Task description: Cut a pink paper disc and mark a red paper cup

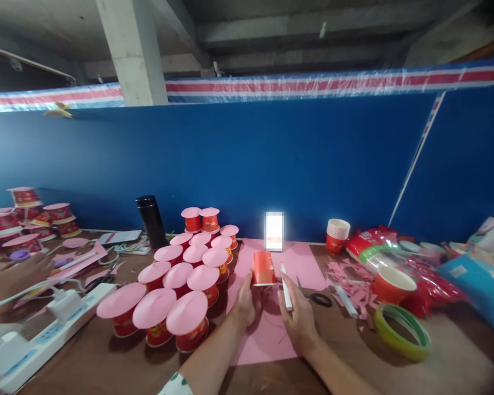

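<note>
In the middle of the head view, my left hand [247, 303] is closed around a red paper cup [264, 269] turned upside down. Close beside it, my right hand [298, 315] grips a white marker-like pen [287, 289], pointing up and away from me. Both hands are above a large sheet of pink paper [267, 345]. A pair of scissors [321, 299] with black handles lies just right of my right hand. To the left stand rows of upside-down red cups, each topped with a pink paper disc [187, 312].
A white power strip [45, 351] and black bottle [151, 222] are left; another person's hand [16, 274] is at far left. Right lie pink paper scraps [349, 280], a tape roll [401, 332], stacked cups [337, 236] and a red bag [374, 247]. A blue partition [251, 153] rises behind.
</note>
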Available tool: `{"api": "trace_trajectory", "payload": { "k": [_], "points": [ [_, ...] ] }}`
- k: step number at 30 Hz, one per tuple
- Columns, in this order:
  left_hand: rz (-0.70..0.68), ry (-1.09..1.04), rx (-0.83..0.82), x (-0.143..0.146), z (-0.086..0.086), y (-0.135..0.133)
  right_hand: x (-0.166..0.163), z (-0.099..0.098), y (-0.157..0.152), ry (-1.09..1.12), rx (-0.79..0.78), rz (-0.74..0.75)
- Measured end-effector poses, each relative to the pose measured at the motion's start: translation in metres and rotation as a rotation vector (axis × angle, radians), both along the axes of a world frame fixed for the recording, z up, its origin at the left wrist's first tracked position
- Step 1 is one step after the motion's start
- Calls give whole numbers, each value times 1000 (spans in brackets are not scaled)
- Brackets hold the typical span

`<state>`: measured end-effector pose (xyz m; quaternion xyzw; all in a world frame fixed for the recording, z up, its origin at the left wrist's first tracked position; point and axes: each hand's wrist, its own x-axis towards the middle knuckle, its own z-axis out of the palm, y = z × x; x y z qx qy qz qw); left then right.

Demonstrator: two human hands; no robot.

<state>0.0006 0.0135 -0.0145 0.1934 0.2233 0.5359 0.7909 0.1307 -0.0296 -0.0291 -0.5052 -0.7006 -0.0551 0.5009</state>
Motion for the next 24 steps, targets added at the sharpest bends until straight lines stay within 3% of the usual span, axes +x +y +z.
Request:
{"api": "trace_trajectory", "payload": {
  "k": [8,19,24],
  "points": [
    [14,26,38,2,-1,-1,-1,1,0,0,-15,0],
    [-12,35,-73,1,7,1,0,-3,-1,4,-43,40],
    [42,-3,-90,2,5,0,1,-6,-2,74,-34,58]
  ]
}}
